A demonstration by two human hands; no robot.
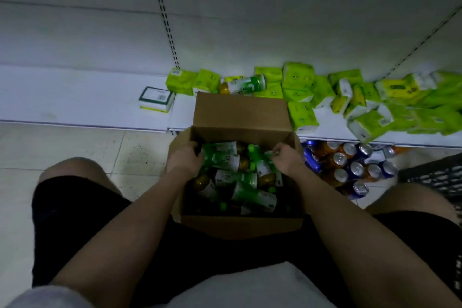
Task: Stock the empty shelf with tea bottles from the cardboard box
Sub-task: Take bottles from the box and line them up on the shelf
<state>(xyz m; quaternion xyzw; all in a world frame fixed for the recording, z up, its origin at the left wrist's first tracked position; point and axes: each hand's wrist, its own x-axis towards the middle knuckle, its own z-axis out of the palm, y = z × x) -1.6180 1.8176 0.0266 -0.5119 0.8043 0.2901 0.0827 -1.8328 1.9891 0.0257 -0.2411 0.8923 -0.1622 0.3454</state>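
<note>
An open cardboard box (241, 117) stands on the floor between my knees, with several green-labelled tea bottles lying jumbled inside. My left hand (183, 159) reaches into the box's left side and grips a tea bottle (222, 157) by its end. My right hand (287, 157) is inside the right side, its fingers curled round the green top of another tea bottle (265, 166). One tea bottle (243, 84) lies on its side on the low white shelf (75, 92) just behind the box.
Green and yellow tissue packs (298, 77) lie heaped along the shelf's right half, and a white-green box (157, 99) sits left of them. Blue and orange cans (350, 165) stand on the floor right of the box. A black crate (435, 177) is at the far right.
</note>
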